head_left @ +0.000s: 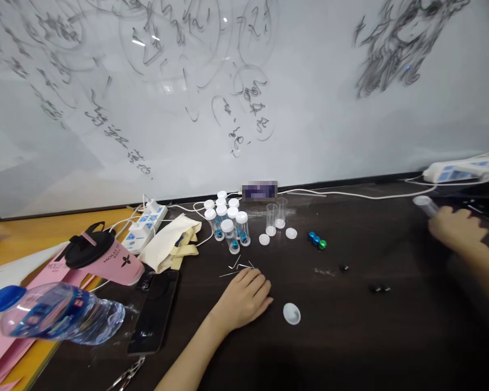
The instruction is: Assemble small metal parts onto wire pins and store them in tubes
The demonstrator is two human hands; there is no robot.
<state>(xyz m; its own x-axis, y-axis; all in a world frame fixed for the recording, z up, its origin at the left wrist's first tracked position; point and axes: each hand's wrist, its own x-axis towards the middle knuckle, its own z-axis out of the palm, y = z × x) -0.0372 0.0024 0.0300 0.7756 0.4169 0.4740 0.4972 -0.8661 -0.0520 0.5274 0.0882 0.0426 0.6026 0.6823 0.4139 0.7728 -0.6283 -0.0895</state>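
My right hand (459, 228) grips a clear plastic tube (427, 206) with a white end, at the far right near the whiteboard. My left hand (243, 298) lies palm down on the dark table, its fingers loosely extended and nothing visible in them. Just beyond its fingers are several thin L-shaped metal hex keys (240, 265). To its right lies a white round cap (292, 313). Several white-capped tubes (228, 233) with blue pieces inside stand together. Beside them are two uncapped clear tubes (271, 220) and two white caps (291, 233). Blue and green shiny balls (317, 240) sit in a row.
Small black pieces (378, 288) lie on the right. At left are a water bottle (65, 315), a pink cup (114, 258), a phone (155, 312), a cream cloth pouch (169, 244) and a power strip (145, 225). Another power strip (460, 169) is at back right, along the whiteboard (309, 108).
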